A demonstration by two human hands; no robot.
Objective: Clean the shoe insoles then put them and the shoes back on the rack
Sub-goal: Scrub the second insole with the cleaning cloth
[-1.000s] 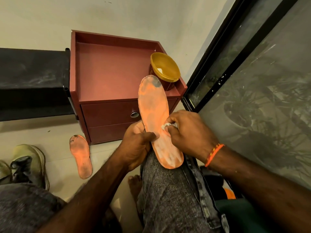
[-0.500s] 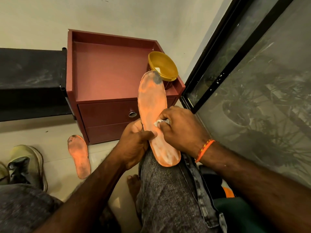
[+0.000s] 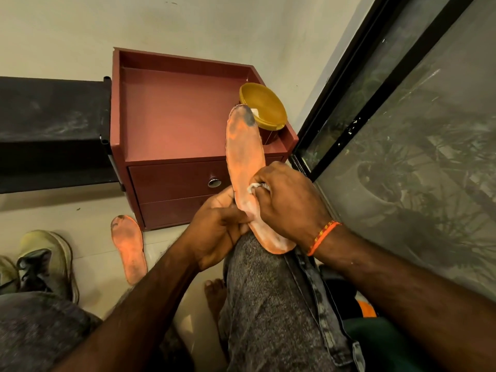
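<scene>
Much of the white wad (image 3: 256,187) is hidden inside the right hand (image 3: 288,204), whose grip is curled round it and pressed against the orange insole (image 3: 245,157); what the wad is made of cannot be told. The insole's heel is covered by that hand and rests on a knee in grey jeans (image 3: 268,296). The left hand (image 3: 217,232) pinches the insole's left edge, thumb on top. A second insole (image 3: 128,248) lies on the pale tiled floor (image 3: 88,218), beside a shoe (image 3: 45,261) partly cut off at the left edge. A red-brown drawer cabinet (image 3: 171,122) stands against the wall, a yellow bowl (image 3: 264,107) at its right corner, its contents hard to make out. A dark-framed window (image 3: 402,130) fills the right. No writing can be read.
</scene>
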